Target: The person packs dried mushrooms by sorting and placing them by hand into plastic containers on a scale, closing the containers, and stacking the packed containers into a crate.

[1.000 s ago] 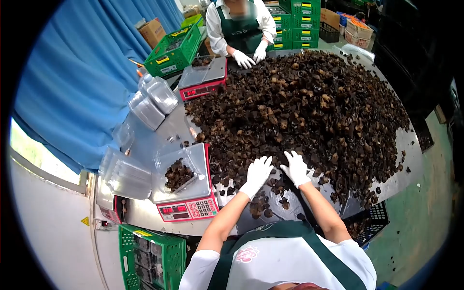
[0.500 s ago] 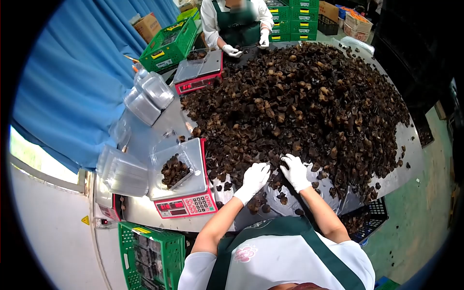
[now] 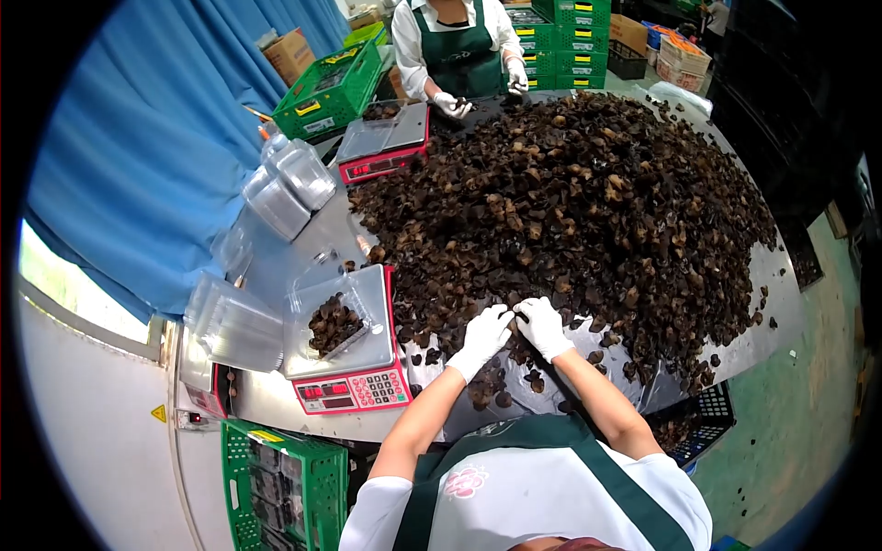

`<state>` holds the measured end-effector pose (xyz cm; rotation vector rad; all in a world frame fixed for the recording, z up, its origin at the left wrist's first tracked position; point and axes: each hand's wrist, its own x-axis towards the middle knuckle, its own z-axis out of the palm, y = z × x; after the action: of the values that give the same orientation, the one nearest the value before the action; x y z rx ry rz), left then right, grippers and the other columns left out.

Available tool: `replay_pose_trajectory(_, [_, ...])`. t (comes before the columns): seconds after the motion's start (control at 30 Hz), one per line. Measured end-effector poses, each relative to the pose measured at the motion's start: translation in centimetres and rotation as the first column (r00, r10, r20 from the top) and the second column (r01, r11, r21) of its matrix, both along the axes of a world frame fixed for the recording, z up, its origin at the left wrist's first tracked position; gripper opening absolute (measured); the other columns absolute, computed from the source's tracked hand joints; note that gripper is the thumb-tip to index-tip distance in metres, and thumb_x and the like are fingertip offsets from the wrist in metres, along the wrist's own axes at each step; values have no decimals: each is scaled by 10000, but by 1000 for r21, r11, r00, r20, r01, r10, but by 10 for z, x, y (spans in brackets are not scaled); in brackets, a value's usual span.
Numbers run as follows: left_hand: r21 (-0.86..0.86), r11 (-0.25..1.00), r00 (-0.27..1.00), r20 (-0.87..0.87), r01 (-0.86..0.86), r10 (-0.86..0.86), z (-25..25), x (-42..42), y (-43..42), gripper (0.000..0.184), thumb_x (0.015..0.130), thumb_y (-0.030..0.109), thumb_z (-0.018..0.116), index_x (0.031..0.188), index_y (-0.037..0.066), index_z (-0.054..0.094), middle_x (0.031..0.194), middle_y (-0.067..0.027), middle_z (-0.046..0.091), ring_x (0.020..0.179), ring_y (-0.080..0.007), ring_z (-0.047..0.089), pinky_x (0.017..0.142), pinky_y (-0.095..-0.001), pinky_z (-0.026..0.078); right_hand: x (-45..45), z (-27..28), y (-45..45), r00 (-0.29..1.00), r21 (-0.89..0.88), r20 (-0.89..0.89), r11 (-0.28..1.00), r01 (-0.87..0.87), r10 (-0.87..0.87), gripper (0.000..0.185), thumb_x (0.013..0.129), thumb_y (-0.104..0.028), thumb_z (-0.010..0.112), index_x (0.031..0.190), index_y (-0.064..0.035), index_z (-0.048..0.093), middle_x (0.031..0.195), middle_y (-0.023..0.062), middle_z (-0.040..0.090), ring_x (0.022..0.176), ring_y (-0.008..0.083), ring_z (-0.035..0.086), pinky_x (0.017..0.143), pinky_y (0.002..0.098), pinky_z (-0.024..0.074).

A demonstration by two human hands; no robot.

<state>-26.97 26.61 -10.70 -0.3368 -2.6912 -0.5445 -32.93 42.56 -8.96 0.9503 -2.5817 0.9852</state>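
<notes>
My left hand (image 3: 484,340), in a white glove, is at the near edge of a large heap of dark dried wood ear mushrooms (image 3: 570,211). Close beside it is my right hand (image 3: 544,329), also gloved, with the fingertips of both hands nearly meeting. The fingers of each are bent and closed on a small dark wood ear piece between them, partly hidden by the gloves. To the left, a clear plastic box (image 3: 344,329) with wood ear pieces in it rests on a red and silver digital scale (image 3: 356,390).
Stacked clear boxes (image 3: 234,326) stand left of the scale. A co-worker in a green apron (image 3: 459,55) handles pieces across the metal table (image 3: 276,404), near a second scale (image 3: 384,151). Green crates (image 3: 285,487) and a black basket (image 3: 712,413) sit below the table edge.
My right hand has moved left, toward my left hand, and its spread fingers have closed. The co-worker's hands have shifted slightly, and the view has tilted a little.
</notes>
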Motion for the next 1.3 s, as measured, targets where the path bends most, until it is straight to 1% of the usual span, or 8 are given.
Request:
replay_pose_trajectory(0.17, [2, 997, 996, -46, 80, -80, 4, 33, 4, 343, 730, 144, 640, 1072, 123, 621, 978, -34, 611, 876, -222, 594, 680, -340, 523, 36, 8, 15, 995, -165, -62, 983, -83, 74, 209, 740, -118, 674, 947, -126, 649, 985, 65, 634, 900, 281, 581, 774, 355, 497])
replay_pose_trajectory(0.4, [6, 984, 975, -133, 180, -178, 16, 105, 13, 337, 676, 80, 662, 1012, 100, 677, 960, -59, 674, 758, -223, 630, 623, -324, 511, 103, 20, 42, 964, 3, 243, 994, -110, 106, 483, 753, -195, 718, 1207, -127, 571, 1179, 83, 599, 1029, 270, 583, 859, 349, 507])
replay_pose_trajectory(0.63, [-112, 992, 998, -26, -63, 60, 22, 150, -1, 486, 697, 173, 676, 1180, 207, 639, 1325, -114, 494, 1229, -299, 446, 1004, -458, 337, 107, 42, 59, 861, 191, 482, 939, -286, 164, 846, 709, -308, 785, 1423, -149, 360, 1428, 147, 424, 1213, 311, 507, 983, 368, 452])
replay_pose_trajectory(0.8, [-25, 995, 978, 187, -93, 96, 19, 167, -15, 593, 779, 364, 704, 1316, 181, 531, 1452, -182, 335, 1339, -390, 316, 1090, -525, 250, 107, 31, 71, 879, 78, 412, 952, -296, 239, 757, 733, -224, 781, 1390, -145, 414, 1423, 126, 438, 1213, 270, 512, 948, 346, 473])
replay_pose_trajectory(0.9, [41, 999, 964, 263, 28, -38, 25, 164, -15, 801, 679, 507, 754, 1366, 202, 475, 1477, -185, 295, 1361, -404, 261, 1094, -551, 238, 107, 30, 74, 885, 77, 429, 969, -234, 179, 669, 743, -170, 772, 1345, -153, 482, 1385, 100, 489, 975, 217, 614, 810, 302, 520])
replay_pose_trajectory(1.03, [18, 983, 942, 284, 180, -178, 29, 141, -6, 812, 658, 509, 763, 1358, 208, 482, 1474, -194, 303, 1341, -439, 284, 1073, -558, 276, 110, 21, 78, 948, 89, 308, 990, -112, 80, 641, 730, -159, 772, 1317, -153, 516, 1371, 82, 508, 846, 211, 622, 776, 285, 520])
replay_pose_trajectory(1.2, [-102, 930, 930, 148, 352, -336, 41, 112, 20, 735, 710, 575, 656, 1340, 226, 506, 1438, -136, 400, 1219, -337, 443, 891, -455, 412, 111, 7, 81, 941, 134, 340, 990, -49, 0, 622, 734, -155, 758, 1308, -142, 519, 1366, 81, 513, 850, 224, 625, 768, 295, 519])
replay_pose_trajectory(1.3, [-151, 900, 910, 141, 409, -390, 33, 105, 32, 550, 802, 494, 610, 1264, 198, 562, 1407, -104, 442, 1090, -269, 504, 811, -403, 420, 113, 7, 81, 892, 113, 450, 993, -27, -27, 557, 761, -159, 721, 1284, -136, 530, 1336, 97, 532, 1101, 268, 582, 892, 344, 498])
